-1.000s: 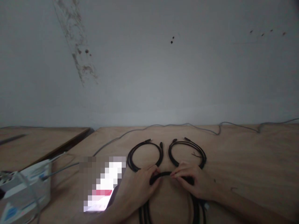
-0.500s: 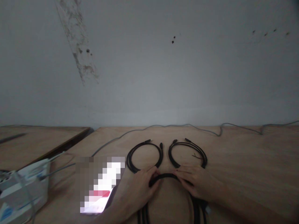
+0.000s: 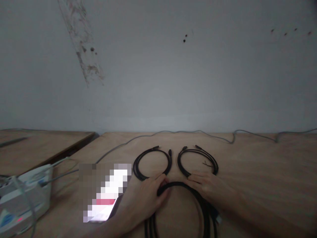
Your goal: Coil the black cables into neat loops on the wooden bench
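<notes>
From the head view, a coiled black cable (image 3: 182, 184) lies on a plywood table (image 3: 260, 162) directly in front of the person. Its long loop runs away from the far arc, which crosses sideways between the hands, and its two sides pass toward the person and out past the bottom edge of the picture. The left hand (image 3: 147, 195) is curled over the left end of that arc, its fingers closed on the cable in a grasp. The right hand (image 3: 209, 188) is open and palm down, its fingers stretched flat toward the left, just beside the cable's right run; whether it presses on the cable cannot be told. The left hand is the nearer to the arc.

Just beyond the hands lie two smaller rings of black cable, the left ring (image 3: 148, 150) and the right ring (image 3: 194, 149), the latter with thin bare wire ends (image 3: 207, 164). A grey cable (image 3: 173, 131) trails along the far edge of the table, and a white device (image 3: 27, 188) sits at the left beside a mosaic-hidden object (image 3: 104, 188).

Against the frame half a second earlier, the right hand sits further right and more of the arc shows between the hands
</notes>
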Action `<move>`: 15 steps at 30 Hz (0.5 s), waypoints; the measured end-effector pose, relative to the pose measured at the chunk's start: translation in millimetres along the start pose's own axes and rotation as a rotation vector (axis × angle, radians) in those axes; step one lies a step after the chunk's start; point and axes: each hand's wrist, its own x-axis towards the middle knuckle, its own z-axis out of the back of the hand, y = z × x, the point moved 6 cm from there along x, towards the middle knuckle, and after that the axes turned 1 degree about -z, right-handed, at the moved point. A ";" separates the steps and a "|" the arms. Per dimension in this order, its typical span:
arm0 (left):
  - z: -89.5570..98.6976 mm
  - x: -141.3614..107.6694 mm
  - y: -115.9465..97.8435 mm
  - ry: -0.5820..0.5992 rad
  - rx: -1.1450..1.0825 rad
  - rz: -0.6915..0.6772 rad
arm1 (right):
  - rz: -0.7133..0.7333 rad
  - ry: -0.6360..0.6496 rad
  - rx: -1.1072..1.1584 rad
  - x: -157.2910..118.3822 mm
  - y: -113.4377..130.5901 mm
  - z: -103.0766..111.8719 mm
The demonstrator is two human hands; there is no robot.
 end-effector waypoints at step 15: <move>0.9 0.0 -2.7 0.024 0.012 0.028 | -0.049 -0.012 -0.058 -2.8 -7.8 -2.7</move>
